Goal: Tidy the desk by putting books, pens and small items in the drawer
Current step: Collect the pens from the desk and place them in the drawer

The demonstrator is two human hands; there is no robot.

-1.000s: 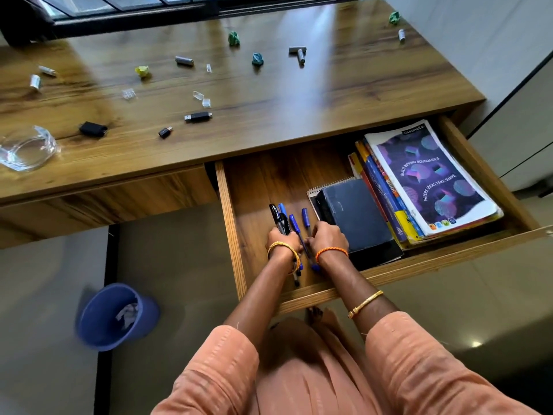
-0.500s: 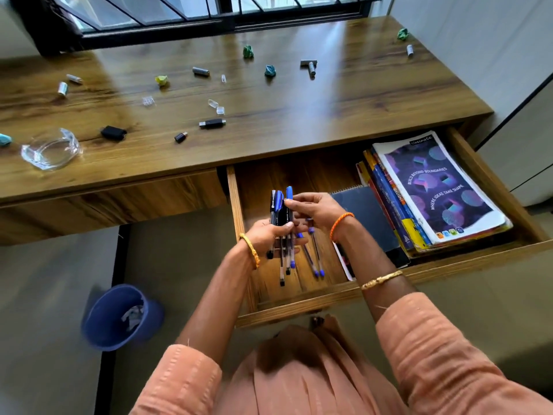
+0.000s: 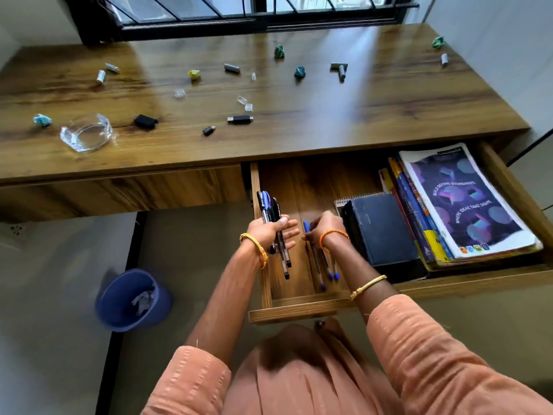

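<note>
Wood-grain tabletop under a black-framed barred window, daylight glaring across it. White walls alongside. Grey floor below, with blue wastebasket.

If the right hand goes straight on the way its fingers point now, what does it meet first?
The right hand points down-left at the blue pens on the wooden drawer's floor; probably them first, though depth is unclear.

Left hand gripping pens over open drawer; right hand on blue pens
</note>
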